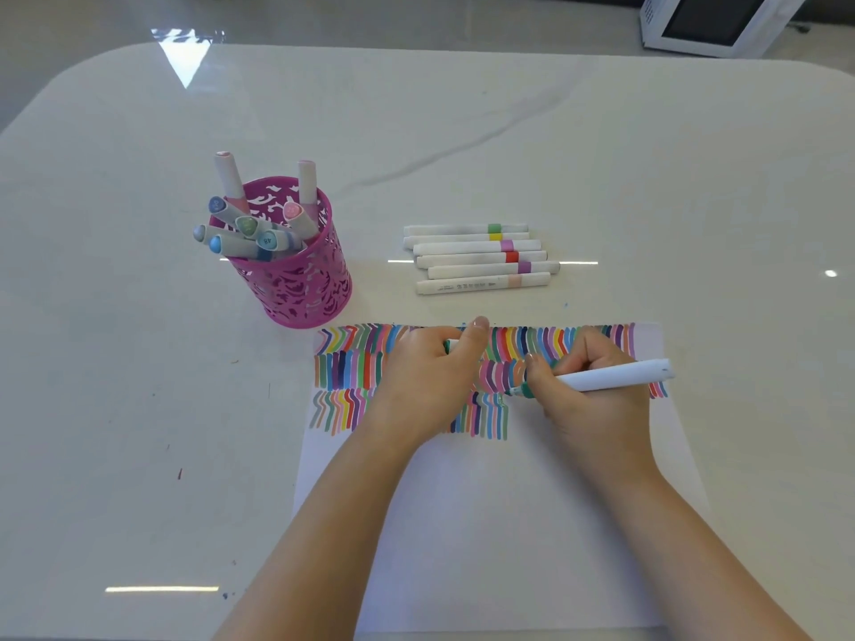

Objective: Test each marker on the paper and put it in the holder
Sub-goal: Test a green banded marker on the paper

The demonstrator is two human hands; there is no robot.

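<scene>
the table (462,131) carries everything. the paper (486,525) lies at its near edge, with its far part filled by three bands of coloured strokes (351,370) and its near part blank. the holder (300,289) stands just beyond the paper's far left corner with several capped markers (250,233) leaning in it. six more in a row (481,259) lie well to its right, so by my reading the task is past halfway.

the step in hand is the test. the right hand (592,395) rests on the paper, fingers curled tight round the marker (610,376) in a writing grip near the teal collar. the barrel points right and the tip is at or touching the paper, at the right end of the third band. the left hand (425,377) lies on the strokes and pins the sheet. its fingers are curled in and its thumb is raised, and it holds what looks like the cap (448,347), of which only a small teal and white end shows.

next, as i judge it, the stroke gets finished and the tip lifted. then cap and tip must be lined up and pressed together, which takes both hands. after that comes a reach left to the holder, dropping the marker in among the leaning ones without tipping it.
</scene>
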